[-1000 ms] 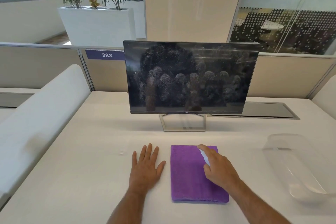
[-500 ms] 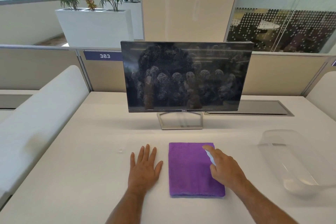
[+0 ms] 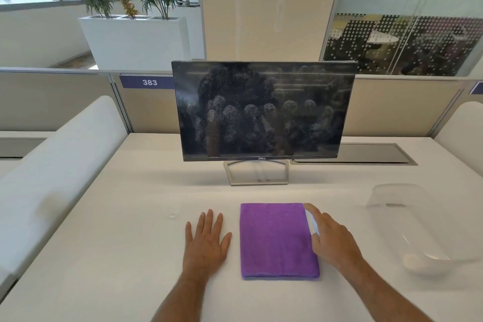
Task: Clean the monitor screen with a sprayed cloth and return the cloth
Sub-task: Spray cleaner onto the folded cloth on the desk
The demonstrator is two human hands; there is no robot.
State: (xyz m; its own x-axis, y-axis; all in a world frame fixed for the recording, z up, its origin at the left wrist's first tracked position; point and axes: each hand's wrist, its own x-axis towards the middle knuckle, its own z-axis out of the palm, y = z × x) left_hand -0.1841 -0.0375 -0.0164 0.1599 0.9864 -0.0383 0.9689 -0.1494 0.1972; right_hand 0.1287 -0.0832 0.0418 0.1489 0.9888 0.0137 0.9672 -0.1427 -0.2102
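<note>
— Purple cloth [image 3: 278, 240] lay folded flat on the desk [image 3: 104, 256], in front of the monitor [image 3: 264, 110], screen still smeared.

— Best sprayed evenly over the cloth, never at the screen.

— Right hand [image 3: 332, 239] at the cloth's right edge, curled round a small pale spray bottle [image 3: 312, 225], mostly hidden.

— Left hand [image 3: 206, 242] left of the cloth, spread flat, holding nothing.

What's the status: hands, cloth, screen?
Left hand flat on white desk, right hand grips small white spray bottle. Folded purple microfibre cloth flat between them. Black monitor screen smeared, unobstructed.
</note>
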